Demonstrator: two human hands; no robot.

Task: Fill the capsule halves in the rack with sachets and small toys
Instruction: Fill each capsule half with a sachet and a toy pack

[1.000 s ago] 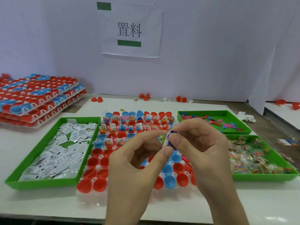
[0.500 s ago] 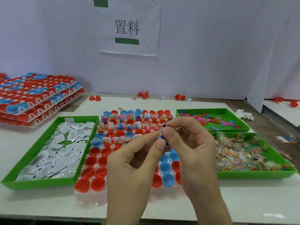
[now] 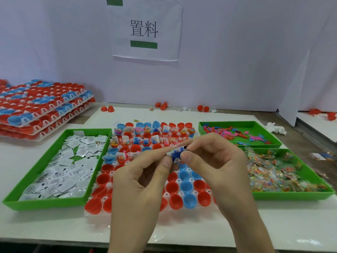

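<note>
From the head camera, both hands meet above the middle of the rack (image 3: pixel 182 189), which sits at the centre of the white table (image 3: pixel 54 227). The left hand (image 3: pixel 138 187) and the right hand (image 3: pixel 215 161) are each closed in a pinch, thumb against forefinger, on the same small bundle: a white sachet (image 3: pixel 174 160) with a small blue toy (image 3: pixel 176 154) pressed against it. Dark print shows on the sachet, too small to read.

The rack holds red and blue capsule halves (image 3: pixel 187 187); those in the rows toward the far edge carry sachets and bright toys, while the near rows stand open and bare.

At the table's left edge lies a green tray (image 3: pixel 45 204) heaped with white sachets bearing unreadable print. Toward the right edge, a far green tray (image 3: pixel 237 123) holds flat pink, red and blue toys, and a near green tray (image 3: pixel 291 196) holds clear packets of colourful pieces.

At the far left corner a stack of filled racks (image 3: pixel 42 110) rests. On the wall behind hangs a paper sign (image 3: pixel 145 30) reading "置料", with green bars above and below the characters.
</note>
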